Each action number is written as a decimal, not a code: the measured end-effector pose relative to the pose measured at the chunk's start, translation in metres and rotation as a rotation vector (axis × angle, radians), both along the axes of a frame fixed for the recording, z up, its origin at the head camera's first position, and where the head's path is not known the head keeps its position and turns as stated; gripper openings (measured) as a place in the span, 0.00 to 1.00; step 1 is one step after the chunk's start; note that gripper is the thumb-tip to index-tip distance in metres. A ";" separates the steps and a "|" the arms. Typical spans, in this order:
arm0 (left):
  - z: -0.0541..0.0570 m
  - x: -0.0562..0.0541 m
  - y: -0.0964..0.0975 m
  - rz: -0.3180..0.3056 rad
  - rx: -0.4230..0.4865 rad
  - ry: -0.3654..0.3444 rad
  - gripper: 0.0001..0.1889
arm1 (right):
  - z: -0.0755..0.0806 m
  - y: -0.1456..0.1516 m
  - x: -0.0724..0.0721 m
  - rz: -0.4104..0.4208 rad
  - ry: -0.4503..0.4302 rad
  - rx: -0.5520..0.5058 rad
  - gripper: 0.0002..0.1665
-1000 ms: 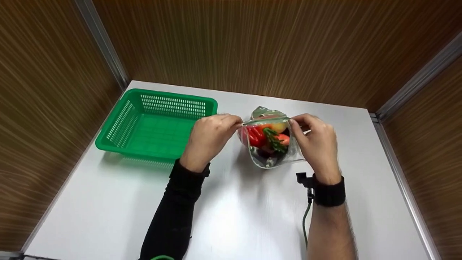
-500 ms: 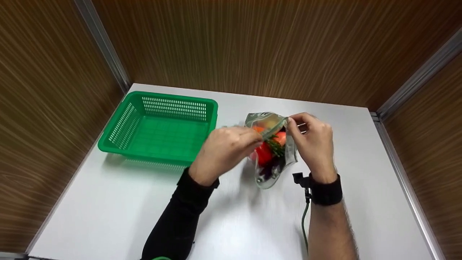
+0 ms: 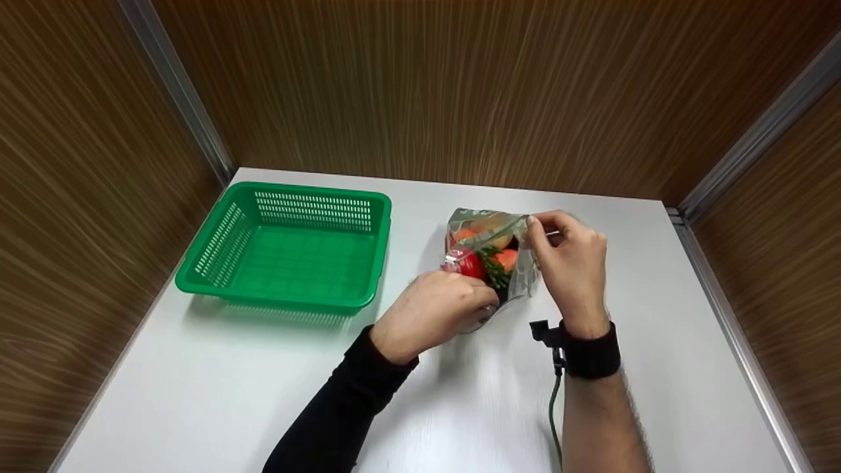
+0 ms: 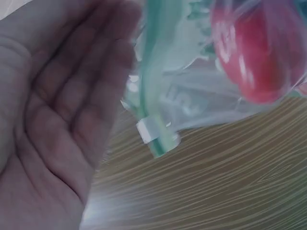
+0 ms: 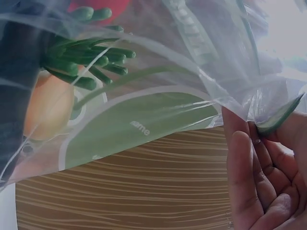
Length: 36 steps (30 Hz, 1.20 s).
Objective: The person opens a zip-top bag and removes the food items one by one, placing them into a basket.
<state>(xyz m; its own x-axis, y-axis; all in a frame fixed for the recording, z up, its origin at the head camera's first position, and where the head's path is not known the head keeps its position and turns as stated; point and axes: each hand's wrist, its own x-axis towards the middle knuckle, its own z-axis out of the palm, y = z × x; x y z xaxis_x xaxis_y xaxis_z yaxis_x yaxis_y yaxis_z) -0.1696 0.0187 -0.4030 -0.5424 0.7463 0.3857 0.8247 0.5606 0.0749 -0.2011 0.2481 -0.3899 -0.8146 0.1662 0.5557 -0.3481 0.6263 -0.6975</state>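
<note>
The right hand (image 3: 573, 266) pinches the clear plastic zip bag (image 3: 523, 281) by its far-right corner, the left hand (image 3: 437, 309) at its near-left edge, its fingers' hold unclear.

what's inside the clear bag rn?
Clear bag shows a glossy red item, green stemmy bunch, orange-red piece, plus something dark. Left hand covers part of the near side; whatever lies beneath the visible pieces is hidden.
</note>
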 end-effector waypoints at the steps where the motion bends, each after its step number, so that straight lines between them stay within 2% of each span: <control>1: -0.003 -0.001 0.001 0.016 -0.017 -0.013 0.07 | -0.001 0.000 0.000 -0.001 -0.003 0.002 0.09; 6: -0.014 -0.006 0.003 0.071 -0.056 -0.059 0.04 | -0.004 -0.003 0.003 0.010 -0.023 0.003 0.09; 9: -0.019 -0.006 0.004 0.104 -0.066 -0.060 0.03 | -0.006 -0.003 0.004 0.027 -0.027 -0.002 0.08; 14: -0.019 -0.003 0.002 0.166 -0.058 -0.103 0.03 | -0.005 -0.001 0.003 0.041 -0.029 -0.004 0.08; 19: -0.020 0.000 -0.002 0.261 -0.054 -0.147 0.04 | -0.003 0.003 0.002 0.019 -0.022 -0.010 0.07; 26: -0.027 0.001 -0.003 0.351 -0.077 -0.135 0.07 | -0.002 0.002 0.003 0.049 -0.043 0.001 0.07; 30: -0.031 -0.003 -0.003 0.403 -0.112 -0.094 0.11 | -0.001 0.001 0.002 0.053 -0.052 0.021 0.07; 36: -0.034 -0.015 -0.002 0.390 -0.149 -0.010 0.11 | 0.000 0.001 0.001 0.065 -0.084 0.063 0.07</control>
<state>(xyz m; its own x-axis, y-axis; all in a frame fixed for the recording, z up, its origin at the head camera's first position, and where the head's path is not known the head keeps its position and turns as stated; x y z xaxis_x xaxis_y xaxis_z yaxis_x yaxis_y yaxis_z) -0.1842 0.0168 -0.4367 -0.7987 0.5315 0.2821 0.5480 0.8362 -0.0240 -0.2002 0.2492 -0.3898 -0.8668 0.0781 0.4925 -0.3314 0.6478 -0.6860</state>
